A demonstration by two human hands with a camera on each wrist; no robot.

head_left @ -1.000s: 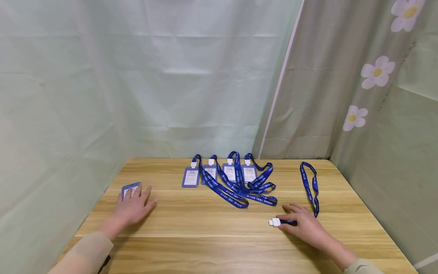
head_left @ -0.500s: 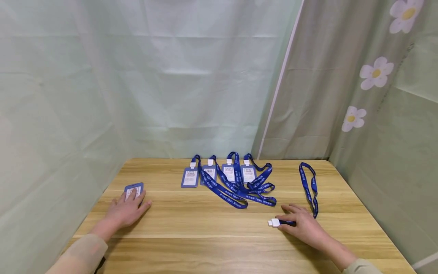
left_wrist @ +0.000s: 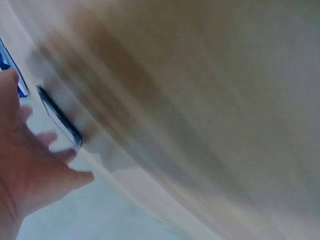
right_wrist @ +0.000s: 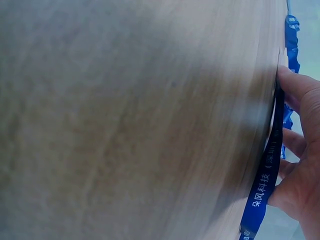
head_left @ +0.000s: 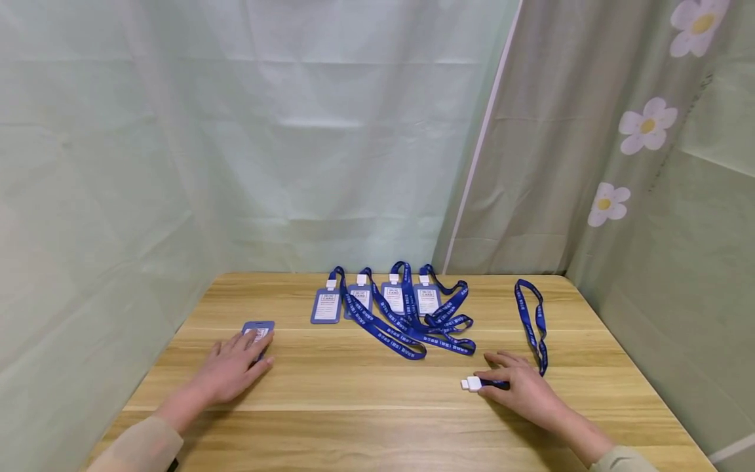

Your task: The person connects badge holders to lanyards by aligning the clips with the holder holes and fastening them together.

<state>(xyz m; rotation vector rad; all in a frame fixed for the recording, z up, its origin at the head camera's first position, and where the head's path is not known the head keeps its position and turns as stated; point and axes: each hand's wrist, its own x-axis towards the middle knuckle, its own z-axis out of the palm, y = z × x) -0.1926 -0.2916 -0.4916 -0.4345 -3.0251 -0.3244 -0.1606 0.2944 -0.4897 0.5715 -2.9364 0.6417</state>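
On the left of the table a blue badge holder point(head_left: 258, 325) with a white printed card lies flat. My left hand point(head_left: 227, 373) rests over its lower part with fairly straight fingers, which cover some of the card. The left wrist view shows the holder's edge at my fingertips point(left_wrist: 65, 154). At the right, my right hand point(head_left: 522, 390) pinches a blue lanyard just behind its white plastic clip point(head_left: 472, 384), which points left. The lanyard's printed strap point(right_wrist: 260, 192) runs along the table below the hand, and its loop point(head_left: 541, 324) lies behind it.
Several blue badge holders point(head_left: 326, 306) with clips and lanyards lie in a row at the back middle of the wooden table point(head_left: 354, 432). Their straps point(head_left: 407, 344) tangle forward and right. Pale curtains point(head_left: 330, 131) hang around the table's back and sides.
My left hand has slid the badge holder rightward over the table, turning it more upright in view. The right hand and its lanyard have stayed in place.
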